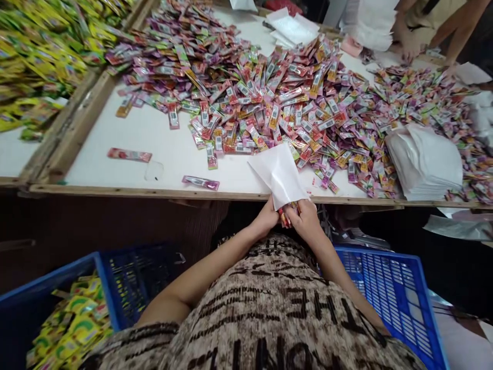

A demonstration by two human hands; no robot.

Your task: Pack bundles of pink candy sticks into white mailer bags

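Observation:
Both my hands are together at the table's front edge, close to my body. A white bag (280, 172) stands up from them, its far end over the tabletop. My left hand (268, 216) grips the bag's near left side. In my right hand (305, 218) are several small colourful packets (287, 215), held at the near end of the bag; my fingers are partly hidden by it. Beyond the bag spreads a big heap of similar pink, purple and orange packets (265, 108).
A stack of white bags (425, 162) stands right on the table (92, 169). Wooden strips (73, 118) divide off yellow packets (42, 56) at left. Blue crates (393, 293) flank me below; the left one (103, 293) holds yellow packets. Another person's hands (410, 43) reach in at top right.

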